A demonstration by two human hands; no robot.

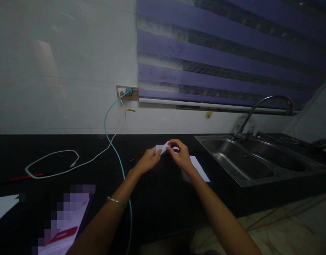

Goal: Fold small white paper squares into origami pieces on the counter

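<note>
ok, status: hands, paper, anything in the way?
Left hand gripping folded white paper, right hand pinching its other end. Flat white sheet on countertop by right hand. Teal cable passes beneath left forearm, clear of paper.

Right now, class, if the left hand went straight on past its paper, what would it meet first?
Probably the right hand, beyond the folded paper that the left hand holds; depth is unclear.

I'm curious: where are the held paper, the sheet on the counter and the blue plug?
Held paper [161, 147]: head view, on its visible middle.
Sheet [200, 169]: head view, on its upper face.
Blue plug [128, 90]: head view, on its front.
</note>
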